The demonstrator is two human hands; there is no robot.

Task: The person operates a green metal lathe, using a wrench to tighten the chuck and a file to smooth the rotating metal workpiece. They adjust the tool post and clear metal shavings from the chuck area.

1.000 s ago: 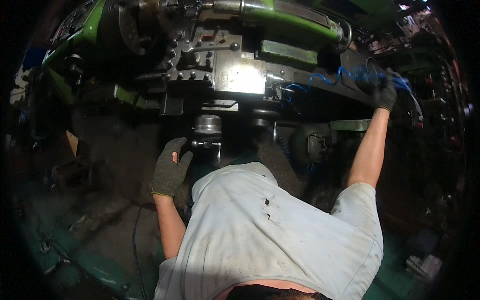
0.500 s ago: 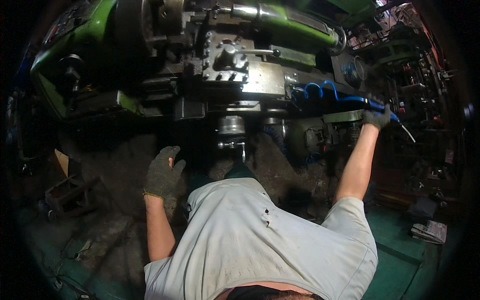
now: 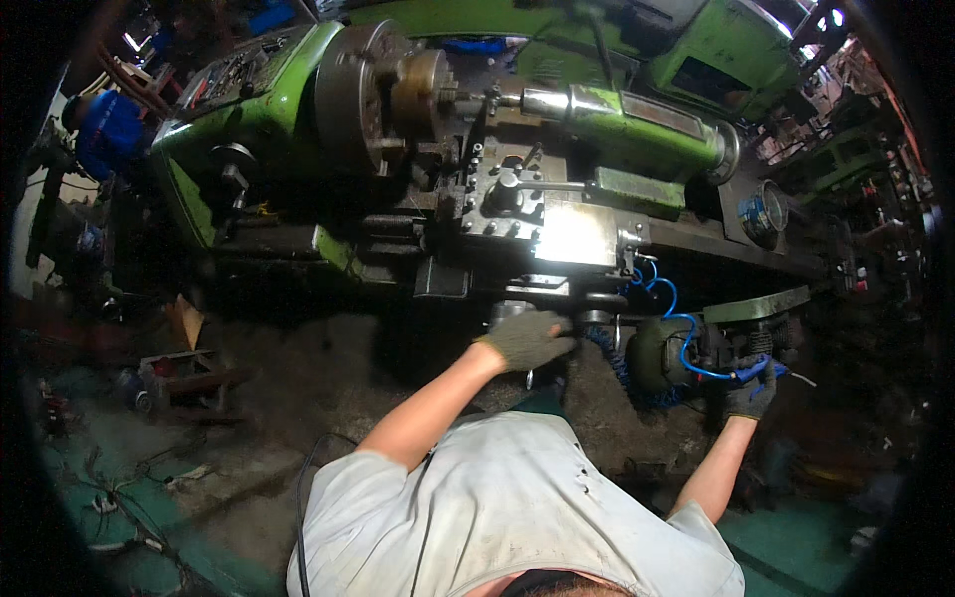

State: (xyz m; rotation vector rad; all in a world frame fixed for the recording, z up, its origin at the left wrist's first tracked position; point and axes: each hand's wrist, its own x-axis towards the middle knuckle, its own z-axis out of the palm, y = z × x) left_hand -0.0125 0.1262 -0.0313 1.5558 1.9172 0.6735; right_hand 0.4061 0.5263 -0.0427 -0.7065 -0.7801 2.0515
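My right hand (image 3: 753, 395), in a dark work glove, is closed around a blue air blow gun (image 3: 753, 369) with a thin pale nozzle pointing right. A blue coiled hose (image 3: 686, 343) runs from the gun up toward the lathe carriage. My left hand (image 3: 525, 340), gloved the same way, is held out with its fingers pointing right, and nothing shows in it. It is just in front of a metal handwheel (image 3: 510, 310) on the carriage and partly covers it; whether they touch I cannot tell. Above it are the tool post (image 3: 505, 196) with its lever and a shiny flat plate (image 3: 577, 235).
A green lathe spans the far side, with its chuck (image 3: 348, 99) at left and tailstock (image 3: 657, 129) at right. A round blue-rimmed container (image 3: 763, 214) rests beyond the right end. Cables (image 3: 129, 512) lie on the floor at lower left; a wooden frame (image 3: 194, 383) stands nearby.
My left hand has moved right and up to the handwheel. My right hand has come down and nearer with the blow gun. The view has shifted, showing more of the lathe's left end.
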